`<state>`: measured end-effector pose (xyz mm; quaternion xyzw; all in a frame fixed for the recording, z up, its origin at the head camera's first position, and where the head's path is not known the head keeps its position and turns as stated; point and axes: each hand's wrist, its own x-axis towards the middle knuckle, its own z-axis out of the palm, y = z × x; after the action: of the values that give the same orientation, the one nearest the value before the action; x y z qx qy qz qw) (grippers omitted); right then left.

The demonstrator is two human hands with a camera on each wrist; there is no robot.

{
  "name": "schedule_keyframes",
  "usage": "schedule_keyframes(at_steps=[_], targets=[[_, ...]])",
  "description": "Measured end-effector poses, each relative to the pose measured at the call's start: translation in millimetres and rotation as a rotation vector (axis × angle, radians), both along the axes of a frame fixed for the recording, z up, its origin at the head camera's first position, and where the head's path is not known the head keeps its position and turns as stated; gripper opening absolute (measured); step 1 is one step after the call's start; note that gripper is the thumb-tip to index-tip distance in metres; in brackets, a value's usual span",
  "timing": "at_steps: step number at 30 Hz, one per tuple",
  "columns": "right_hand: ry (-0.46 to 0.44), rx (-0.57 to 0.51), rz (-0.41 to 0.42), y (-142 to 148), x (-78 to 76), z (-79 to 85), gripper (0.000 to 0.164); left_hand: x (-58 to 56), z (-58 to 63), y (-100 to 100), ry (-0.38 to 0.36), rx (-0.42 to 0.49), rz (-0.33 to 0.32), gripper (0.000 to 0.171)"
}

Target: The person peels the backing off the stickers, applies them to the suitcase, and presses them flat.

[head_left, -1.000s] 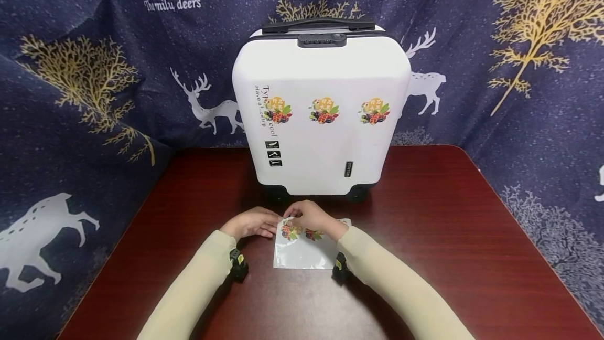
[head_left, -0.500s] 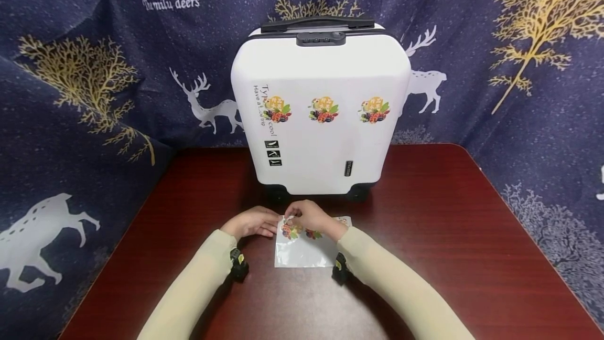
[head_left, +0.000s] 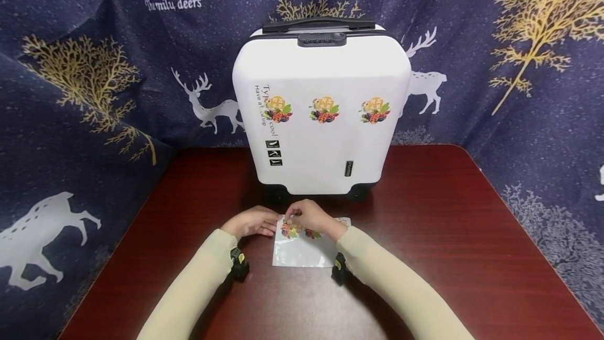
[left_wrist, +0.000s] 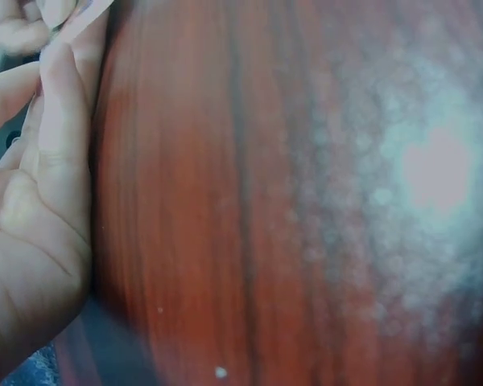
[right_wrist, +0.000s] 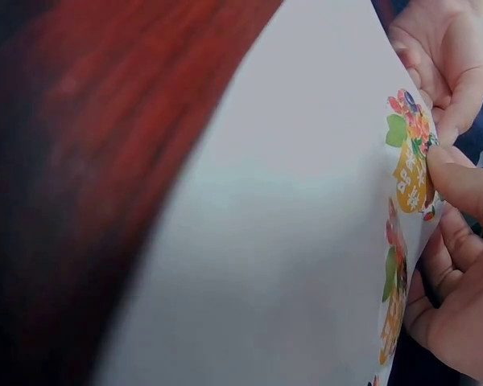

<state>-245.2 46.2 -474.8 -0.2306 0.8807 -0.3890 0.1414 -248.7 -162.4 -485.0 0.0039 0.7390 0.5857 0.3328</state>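
Note:
A white sticker sheet (head_left: 302, 254) lies in front of the suitcase in the head view, with printed fruit stickers (head_left: 289, 231) along its far edge. My left hand (head_left: 255, 222) pinches the sheet's far left corner between thumb and fingers. Just to the right, my right hand (head_left: 309, 215) grips the far edge, and its forearm crosses over the sheet. In the right wrist view the right thumb (right_wrist: 459, 181) presses beside the yellow part of a fruit sticker (right_wrist: 414, 165), fingers behind the sheet. Part of the sticker row is hidden under the right hand.
A white suitcase (head_left: 321, 151) stands upright behind the hands, with three fruit stickers (head_left: 324, 110) in a row across its front. The dark red table (head_left: 424, 256) extends to both sides. A blue deer-print cloth (head_left: 207, 56) hangs behind.
The sheet shifts very slightly under the hands. Both hands keep nearly the same place and grip, and the suitcase stays put.

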Motion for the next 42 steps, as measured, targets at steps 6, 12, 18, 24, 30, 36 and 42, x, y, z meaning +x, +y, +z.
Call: schedule_keyframes(at_steps=[6,12,18,24,30,36,42], targets=[[0.027,-0.019,0.005,-2.0,3.0,-0.4,0.012,0.6,-0.8,-2.2,-0.018,0.018,0.015,0.020],[0.012,-0.025,-0.001,-3.3,2.1,-2.3,0.011,0.6,-2.4,-3.4,-0.028,0.027,0.012,0.019],[0.026,-0.023,0.017,-3.2,1.7,-1.8,0.010,0.5,-2.6,-3.8,-0.019,0.024,0.001,0.023],[0.028,-0.017,0.015,-2.5,-0.1,-0.1,0.011,0.3,0.7,-1.3,-0.015,0.023,0.005,0.023],[0.011,-0.009,-0.008,-2.0,-2.4,-0.9,0.009,1.3,4.4,-0.9,-0.020,0.035,-0.001,0.023],[-0.009,-0.006,-0.019,-1.7,-3.9,0.5,0.006,1.0,4.0,-0.9,-0.009,0.034,0.000,0.022],[-0.031,-0.008,-0.033,-2.1,-2.8,1.4,0.005,1.2,1.4,-1.9,-0.008,0.038,-0.009,0.017]])
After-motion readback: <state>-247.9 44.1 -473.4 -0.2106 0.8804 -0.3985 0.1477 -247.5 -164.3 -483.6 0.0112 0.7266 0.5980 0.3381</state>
